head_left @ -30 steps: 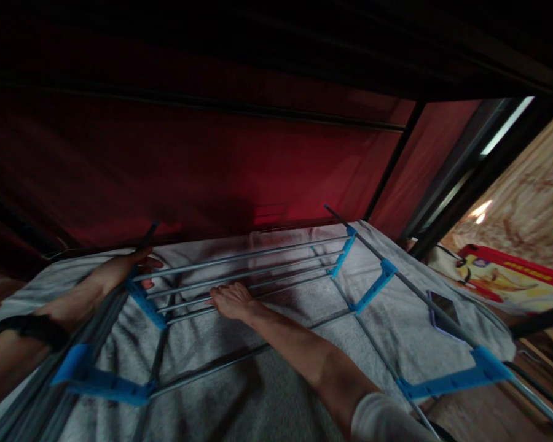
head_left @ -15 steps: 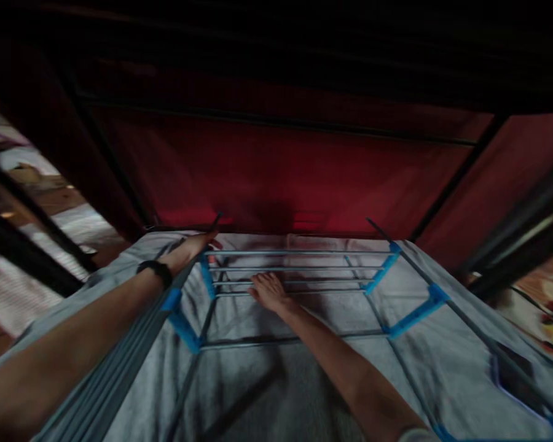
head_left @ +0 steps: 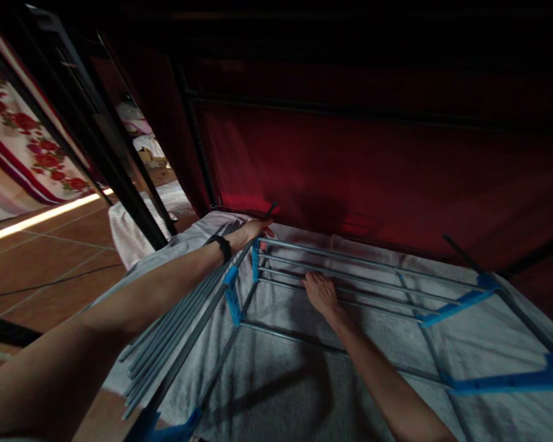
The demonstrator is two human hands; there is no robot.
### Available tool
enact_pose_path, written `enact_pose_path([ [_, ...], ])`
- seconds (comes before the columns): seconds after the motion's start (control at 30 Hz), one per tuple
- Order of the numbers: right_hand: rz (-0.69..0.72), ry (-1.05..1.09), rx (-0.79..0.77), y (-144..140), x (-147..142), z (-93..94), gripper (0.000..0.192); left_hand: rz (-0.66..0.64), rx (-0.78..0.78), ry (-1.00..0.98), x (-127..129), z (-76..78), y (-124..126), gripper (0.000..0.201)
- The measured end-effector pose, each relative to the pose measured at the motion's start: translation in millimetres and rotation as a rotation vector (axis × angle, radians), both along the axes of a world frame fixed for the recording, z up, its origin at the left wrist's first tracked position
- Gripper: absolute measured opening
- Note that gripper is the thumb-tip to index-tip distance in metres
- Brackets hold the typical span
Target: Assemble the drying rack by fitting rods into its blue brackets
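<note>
A partly assembled rack of grey metal tubes with blue plastic brackets [head_left: 233,301] lies on a grey cloth [head_left: 276,393]. My left hand [head_left: 257,229], with a black band on its wrist, is closed around the rack's far left corner, by an upright tube and a blue bracket. My right hand [head_left: 320,290] reaches into the middle of the rack, its fingers bent over one of the crosswise metal rods [head_left: 378,305]. Its fingertips are partly hidden. Beside the rack, under my left arm, lies a bundle of several loose grey rods [head_left: 152,362].
A red panel [head_left: 373,178] in a dark frame stands just behind the cloth. Dark posts [head_left: 115,166] rise on the left. Past them are a tiled floor [head_left: 41,264], a thin cable and a floral fabric [head_left: 37,141].
My view has swung left, so the rack appears further right and more floor shows on the left. Both hands stay at about the same places on the rack.
</note>
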State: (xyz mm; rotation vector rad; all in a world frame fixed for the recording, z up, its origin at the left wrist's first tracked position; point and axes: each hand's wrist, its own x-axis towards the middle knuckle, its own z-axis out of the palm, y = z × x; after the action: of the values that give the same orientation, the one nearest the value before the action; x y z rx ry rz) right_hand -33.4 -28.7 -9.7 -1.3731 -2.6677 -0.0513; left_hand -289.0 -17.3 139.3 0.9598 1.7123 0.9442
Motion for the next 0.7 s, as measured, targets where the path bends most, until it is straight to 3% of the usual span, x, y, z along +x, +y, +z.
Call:
enact_pose_path([
  [0.23,-0.007,0.003,-0.068,1.0,1.6,1.2,0.029,-0.004,-0.021,-0.008,1.5,1.5,-0.9,0.047],
  [0.43,-0.002,0.125,0.008,-4.3,0.1,-1.1,0.025,0.053,0.006,0.025,7.3,7.2,-8.2,0.049],
  [0.6,0.113,0.372,0.075,-31.9,5.7,-3.9,0.035,0.106,0.096,0.053,14.7,15.9,-19.1,0.058],
  [0.7,0.135,0.543,0.126,-56.2,21.1,10.4,0.035,0.066,0.127,0.037,15.6,18.7,-24.9,0.066],
])
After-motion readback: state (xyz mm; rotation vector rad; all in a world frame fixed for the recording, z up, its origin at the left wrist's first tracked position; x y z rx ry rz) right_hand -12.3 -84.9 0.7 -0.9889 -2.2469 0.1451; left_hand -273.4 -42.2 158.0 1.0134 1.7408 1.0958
